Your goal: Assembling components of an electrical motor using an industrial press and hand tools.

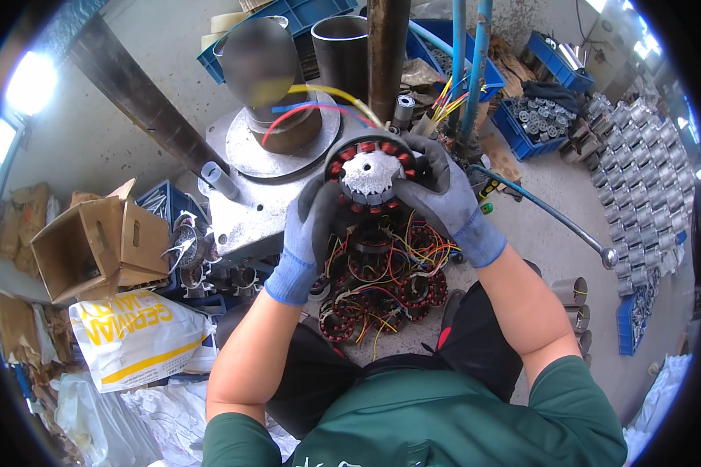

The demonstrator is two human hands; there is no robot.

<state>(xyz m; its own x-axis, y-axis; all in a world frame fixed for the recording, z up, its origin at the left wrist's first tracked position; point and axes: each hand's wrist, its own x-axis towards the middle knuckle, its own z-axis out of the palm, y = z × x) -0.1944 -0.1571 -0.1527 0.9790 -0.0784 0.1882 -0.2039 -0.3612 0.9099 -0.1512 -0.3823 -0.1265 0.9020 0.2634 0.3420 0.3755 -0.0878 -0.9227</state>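
Both my hands wear grey and blue gloves and hold one round motor stator (370, 173) with red copper windings and a silver toothed core. My left hand (310, 227) grips its lower left rim. My right hand (442, 194) closes over its right side. Yellow, red and blue wires (319, 100) trail from the stator up over the metal press plate (251, 208) behind it. Below my hands a pile of similar wound stators (382, 280) with coloured leads lies on the floor.
A steel cylinder (261, 66) and a vertical post (386, 54) stand on the press. A long lever handle (557, 218) reaches right. Blue crates (526, 124) of parts and rows of metal housings (639, 187) sit at right. An open cardboard box (93, 245) and a white sack (136, 335) lie at left.
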